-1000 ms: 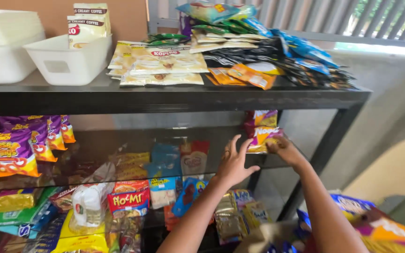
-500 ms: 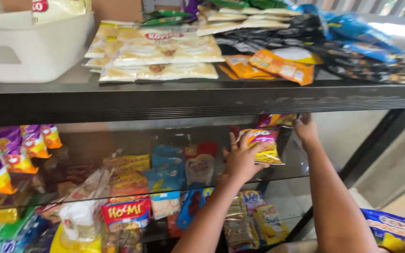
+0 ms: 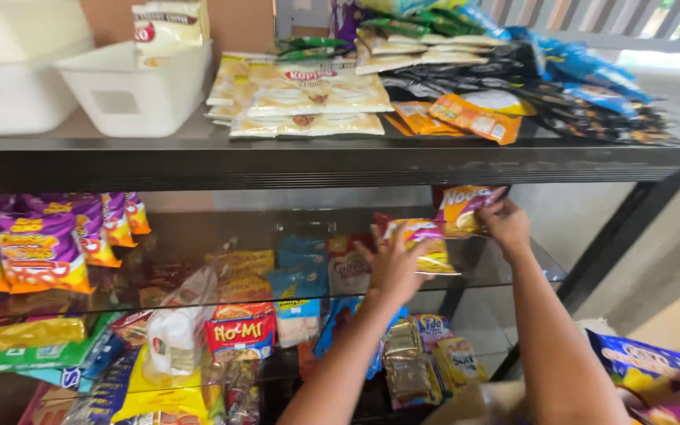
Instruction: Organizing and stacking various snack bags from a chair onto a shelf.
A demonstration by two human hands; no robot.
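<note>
1. The left hand (image 3: 391, 264) reaches in under the top shelf (image 3: 316, 161), palm pressed on a yellow snack packet (image 3: 426, 244) that stands on the glass middle shelf (image 3: 513, 271). Its fingers (image 3: 367, 248) are spread wide and flat rather than curled, so it steadies the packet but does not grip it.
2. The right hand (image 3: 505, 224) is just beside it, higher and further right. Its fingers are pinched shut on the edge of an orange packet (image 3: 466, 206), held upright just beneath the top shelf.
3. The two packets stand close together at the right end of the glass shelf, the orange one behind and above the yellow one; I cannot tell whether they touch.
4. At the left of the same level hang purple chip bags (image 3: 37, 248), well apart from both hands.
5. Behind the glass, near the left hand, lie blue and red sachets (image 3: 301, 260).
6. On the top shelf stand two white bins (image 3: 131, 90) at the left, a stack of pale sachets (image 3: 308, 90) in the middle, and dark and blue packs (image 3: 584, 86) at the right.
7. Below the glass, a red noodle pack (image 3: 239, 334) and small gold packets (image 3: 407, 358) crowd the lower shelf.
8. A blue-and-yellow bag (image 3: 655, 370) lies at the lower right, beside the right forearm.
</note>
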